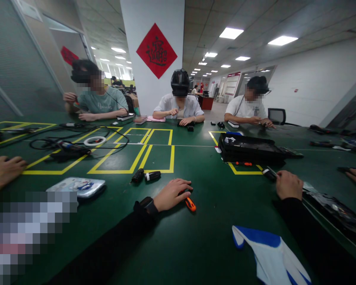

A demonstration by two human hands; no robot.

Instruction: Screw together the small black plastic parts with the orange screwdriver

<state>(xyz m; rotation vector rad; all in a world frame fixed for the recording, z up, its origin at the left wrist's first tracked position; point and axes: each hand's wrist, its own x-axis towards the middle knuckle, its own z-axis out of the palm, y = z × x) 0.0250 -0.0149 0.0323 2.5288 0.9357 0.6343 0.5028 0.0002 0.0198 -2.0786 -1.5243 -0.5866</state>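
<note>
Left hand [172, 194], grip unclear, partly covers an orange-handled tool [190, 204] that a nudge could roll; right hand [289, 185] curls, hold indiscernible.

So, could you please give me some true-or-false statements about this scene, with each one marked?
1. The watch is on the left wrist. True.
2. The glove is on the right hand. False: that hand is bare, and the glove lies on the table.
3. An orange handle shows beside the left hand. True.
4. The white ring lies to the right of the black stack. False: it lies to the left of it.
5. The red diamond sign is on the pillar. True.
</note>
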